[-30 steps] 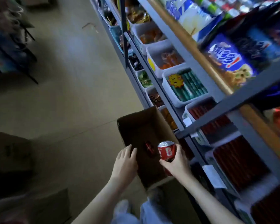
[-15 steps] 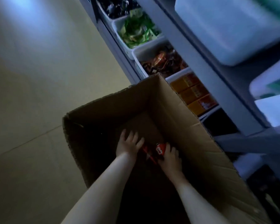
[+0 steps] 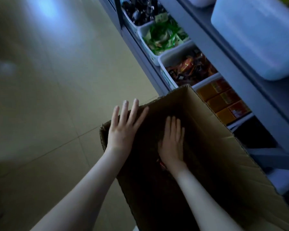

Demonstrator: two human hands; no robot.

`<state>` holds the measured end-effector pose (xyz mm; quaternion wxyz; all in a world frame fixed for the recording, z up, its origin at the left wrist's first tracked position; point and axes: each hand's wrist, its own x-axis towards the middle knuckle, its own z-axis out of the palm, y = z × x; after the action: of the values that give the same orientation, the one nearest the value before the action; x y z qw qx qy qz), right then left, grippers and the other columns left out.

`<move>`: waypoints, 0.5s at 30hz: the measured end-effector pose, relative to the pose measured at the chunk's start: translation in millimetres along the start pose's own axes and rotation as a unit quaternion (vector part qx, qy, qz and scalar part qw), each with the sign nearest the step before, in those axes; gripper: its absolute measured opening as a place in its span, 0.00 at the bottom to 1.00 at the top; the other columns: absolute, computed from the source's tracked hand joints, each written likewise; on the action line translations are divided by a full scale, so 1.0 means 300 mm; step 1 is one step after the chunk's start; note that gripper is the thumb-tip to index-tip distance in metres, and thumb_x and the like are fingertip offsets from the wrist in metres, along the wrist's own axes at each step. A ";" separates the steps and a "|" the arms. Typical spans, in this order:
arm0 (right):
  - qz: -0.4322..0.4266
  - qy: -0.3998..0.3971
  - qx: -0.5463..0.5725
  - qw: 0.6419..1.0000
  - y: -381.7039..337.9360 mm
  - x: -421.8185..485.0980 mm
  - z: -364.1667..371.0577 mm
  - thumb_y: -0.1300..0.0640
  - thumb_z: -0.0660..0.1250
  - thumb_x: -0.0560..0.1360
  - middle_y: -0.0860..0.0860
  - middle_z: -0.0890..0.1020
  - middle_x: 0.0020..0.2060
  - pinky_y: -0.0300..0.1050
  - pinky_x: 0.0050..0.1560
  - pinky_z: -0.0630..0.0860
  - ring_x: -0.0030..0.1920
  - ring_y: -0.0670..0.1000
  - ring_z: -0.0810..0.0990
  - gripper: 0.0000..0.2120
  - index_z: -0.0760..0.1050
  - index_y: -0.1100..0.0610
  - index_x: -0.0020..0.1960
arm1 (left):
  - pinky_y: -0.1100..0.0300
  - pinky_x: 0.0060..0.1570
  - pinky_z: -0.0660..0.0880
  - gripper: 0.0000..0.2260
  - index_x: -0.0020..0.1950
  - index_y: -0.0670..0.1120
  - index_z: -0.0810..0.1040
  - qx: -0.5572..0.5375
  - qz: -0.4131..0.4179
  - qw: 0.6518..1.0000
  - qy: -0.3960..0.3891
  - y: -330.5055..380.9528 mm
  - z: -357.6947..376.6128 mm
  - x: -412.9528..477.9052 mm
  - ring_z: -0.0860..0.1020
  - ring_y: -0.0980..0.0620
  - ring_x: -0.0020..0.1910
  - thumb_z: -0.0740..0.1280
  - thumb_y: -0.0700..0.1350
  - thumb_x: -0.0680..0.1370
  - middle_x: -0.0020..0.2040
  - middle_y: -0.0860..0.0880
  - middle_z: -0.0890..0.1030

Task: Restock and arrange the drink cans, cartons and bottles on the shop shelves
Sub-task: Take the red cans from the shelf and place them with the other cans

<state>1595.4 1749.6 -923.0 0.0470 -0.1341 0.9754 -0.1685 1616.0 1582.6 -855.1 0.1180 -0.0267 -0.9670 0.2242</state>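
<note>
Neither of my hands has a grip on anything. My right hand [image 3: 172, 144] lies palm-down inside the cardboard box [image 3: 210, 135], fingers straight and apart. My left hand [image 3: 123, 130] is spread flat over the box's left rim. Just under my right wrist a sliver of a red can [image 3: 162, 164] shows in the dark of the box. The box sits on the tiled floor [image 3: 48, 80] just beside the shelves [image 3: 230, 64], near bins of green packets [image 3: 163, 37], orange packets [image 3: 190, 69] and yellow cartons [image 3: 223, 99].
</note>
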 end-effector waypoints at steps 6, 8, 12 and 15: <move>-0.085 0.079 -0.039 0.993 -0.207 0.100 -0.178 0.58 0.59 0.78 0.60 0.59 0.76 0.56 0.73 0.52 0.76 0.57 0.52 0.32 0.50 0.60 0.78 | 0.40 0.63 0.70 0.24 0.71 0.45 0.70 -0.143 0.007 0.986 -0.083 -0.013 -0.129 0.024 0.74 0.37 0.65 0.57 0.44 0.74 0.68 0.39 0.74; -0.069 -0.019 -0.058 0.996 -0.203 0.045 -0.266 0.58 0.64 0.77 0.56 0.45 0.78 0.54 0.74 0.39 0.78 0.55 0.40 0.41 0.40 0.57 0.78 | 0.39 0.62 0.70 0.27 0.71 0.42 0.72 -0.175 0.013 0.977 -0.125 -0.024 -0.210 0.008 0.75 0.37 0.65 0.62 0.44 0.71 0.67 0.37 0.74; -0.044 -0.078 -0.053 0.995 -0.233 -0.183 -0.718 0.61 0.69 0.74 0.58 0.44 0.78 0.52 0.74 0.40 0.77 0.55 0.39 0.47 0.38 0.55 0.78 | 0.41 0.69 0.63 0.29 0.77 0.42 0.61 -0.249 -0.017 0.943 -0.219 -0.106 -0.650 0.002 0.67 0.38 0.71 0.54 0.45 0.75 0.73 0.35 0.66; -0.014 -0.034 -0.029 0.999 -0.271 -0.375 -1.144 0.64 0.75 0.67 0.64 0.65 0.73 0.54 0.71 0.60 0.74 0.62 0.62 0.42 0.59 0.64 0.76 | 0.46 0.74 0.57 0.34 0.80 0.42 0.47 -0.284 0.017 0.922 -0.264 -0.169 -1.047 0.010 0.59 0.40 0.75 0.60 0.47 0.79 0.77 0.36 0.56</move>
<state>1676.3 1815.4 -567.9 0.0741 -0.1551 0.9757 -0.1357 1688.7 1671.7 -558.4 -0.1583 -0.0155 -0.9855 -0.0590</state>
